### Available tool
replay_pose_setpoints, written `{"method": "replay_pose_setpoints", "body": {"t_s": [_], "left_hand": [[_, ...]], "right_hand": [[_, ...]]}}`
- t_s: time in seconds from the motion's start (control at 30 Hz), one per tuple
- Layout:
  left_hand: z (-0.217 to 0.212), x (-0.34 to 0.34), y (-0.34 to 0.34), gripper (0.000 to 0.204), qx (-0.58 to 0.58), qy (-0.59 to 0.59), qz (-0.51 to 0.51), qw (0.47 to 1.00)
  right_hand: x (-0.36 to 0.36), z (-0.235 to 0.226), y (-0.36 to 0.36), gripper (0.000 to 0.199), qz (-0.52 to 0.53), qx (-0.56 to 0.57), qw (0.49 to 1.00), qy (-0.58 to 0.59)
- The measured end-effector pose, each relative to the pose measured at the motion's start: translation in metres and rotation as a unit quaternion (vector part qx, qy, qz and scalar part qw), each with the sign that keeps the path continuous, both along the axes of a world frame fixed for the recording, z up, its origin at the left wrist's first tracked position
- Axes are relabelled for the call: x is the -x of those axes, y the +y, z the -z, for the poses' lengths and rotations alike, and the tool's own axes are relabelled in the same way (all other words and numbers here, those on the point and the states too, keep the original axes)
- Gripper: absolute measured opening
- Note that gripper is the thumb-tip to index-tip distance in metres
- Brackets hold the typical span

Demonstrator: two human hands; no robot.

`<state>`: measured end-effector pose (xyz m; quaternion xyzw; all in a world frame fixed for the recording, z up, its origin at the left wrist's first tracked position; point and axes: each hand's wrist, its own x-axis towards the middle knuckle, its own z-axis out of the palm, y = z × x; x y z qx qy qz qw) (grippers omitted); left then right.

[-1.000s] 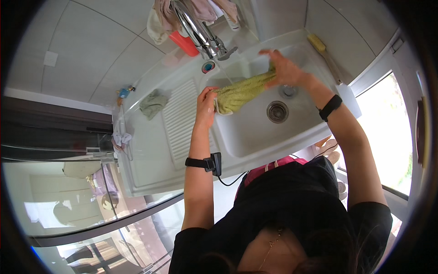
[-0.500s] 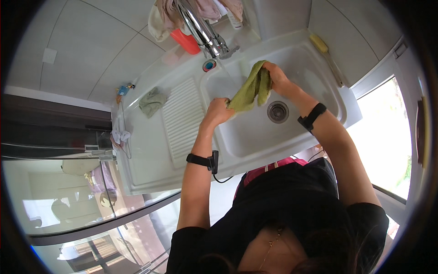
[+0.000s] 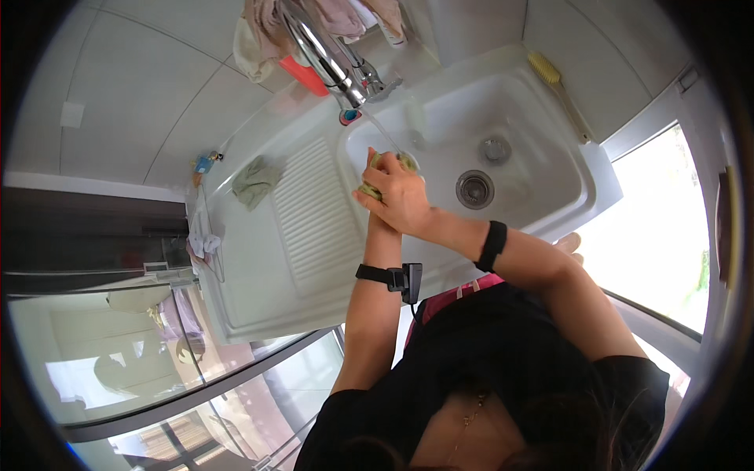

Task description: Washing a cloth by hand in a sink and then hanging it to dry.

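Observation:
The green cloth (image 3: 406,161) is bunched up between my two hands, at the left side of the white sink basin (image 3: 534,118). My right hand (image 3: 402,198) lies over it with the fingers curled round, and bits of green show between and beside the fingers. Beneath it, my left hand (image 3: 371,155) is mostly hidden, closed on the same cloth. A thin stream of water runs from the chrome tap (image 3: 318,51) down onto the cloth and hands.
Left of the basin is a ribbed washboard (image 3: 314,212) with a grey-green cloth (image 3: 255,182) beside it. A yellow brush (image 3: 559,90) rests on the far right rim. Behind the tap are a red container (image 3: 305,76) and hanging cloths (image 3: 255,39). The drain (image 3: 475,189) is uncovered.
My right hand has come left and down onto my left hand. The green cloth, stretched between them before, is now gathered in a bunch. Running water now meets it.

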<state>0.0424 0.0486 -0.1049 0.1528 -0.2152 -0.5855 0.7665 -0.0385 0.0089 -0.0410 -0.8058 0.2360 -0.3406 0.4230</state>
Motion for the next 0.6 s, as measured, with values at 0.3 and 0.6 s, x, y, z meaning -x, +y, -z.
{"method": "replay_pose_setpoints", "body": {"t_s": [0.3, 0.6], "left_hand": [[-0.032, 0.032, -0.031, 0.029, -0.387, 0.05, -0.201, 0.898], [-0.049, 0.039, -0.022, 0.037, -0.35, 0.064, -0.001, 0.935]], "right_hand": [[-0.005, 0.038, -0.064, 0.026, 0.182, -0.186, 0.953, 0.156], [-0.006, 0.012, -0.069, 0.023, 0.173, -0.089, 0.978, 0.078]]}}
